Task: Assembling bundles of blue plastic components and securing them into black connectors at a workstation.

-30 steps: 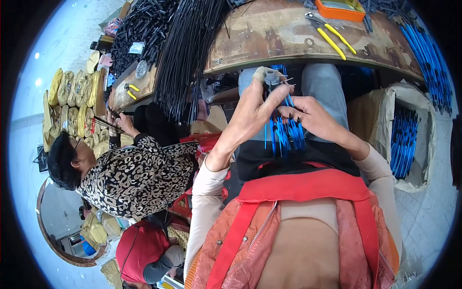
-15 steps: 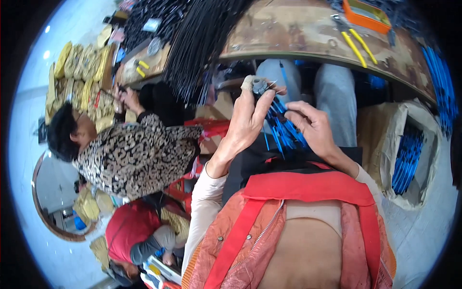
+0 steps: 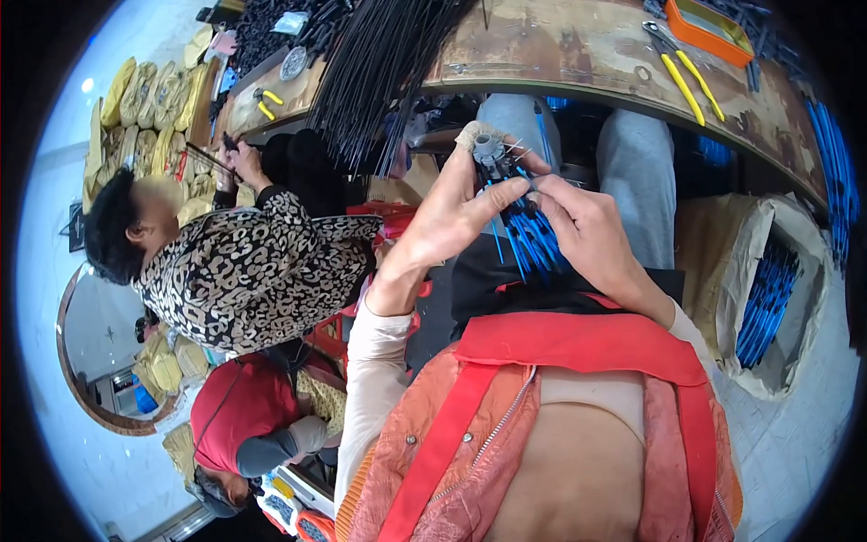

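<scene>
My left hand (image 3: 462, 215) is wrapped round what looks like an umbrella frame, a bundle of thin blue ribs (image 3: 535, 242) fanning down toward my lap. At its upper end sits a grey, notched round hub (image 3: 489, 150), with thin metal wires sticking out beside it. A pale cover sits on a finger of this hand, beside the hub. My right hand (image 3: 589, 224) pinches at the ribs just below the hub, close to my left thumb. Its fingertips are pressed together, and the small part between them is too small to make out.
The wooden table (image 3: 551, 54) ahead holds yellow-handled pliers (image 3: 679, 77), an orange tray (image 3: 709, 34) and long black rods (image 3: 384, 72). A paper-lined container (image 3: 733, 298) of blue ribs stands at right. Two co-workers sit at left, one in a patterned top (image 3: 262, 271), another in red (image 3: 244, 411).
My right hand has moved up and left, and its fingertips now meet the ribs beside my left thumb. The left thumb has swung down from the hub across the ribs.
</scene>
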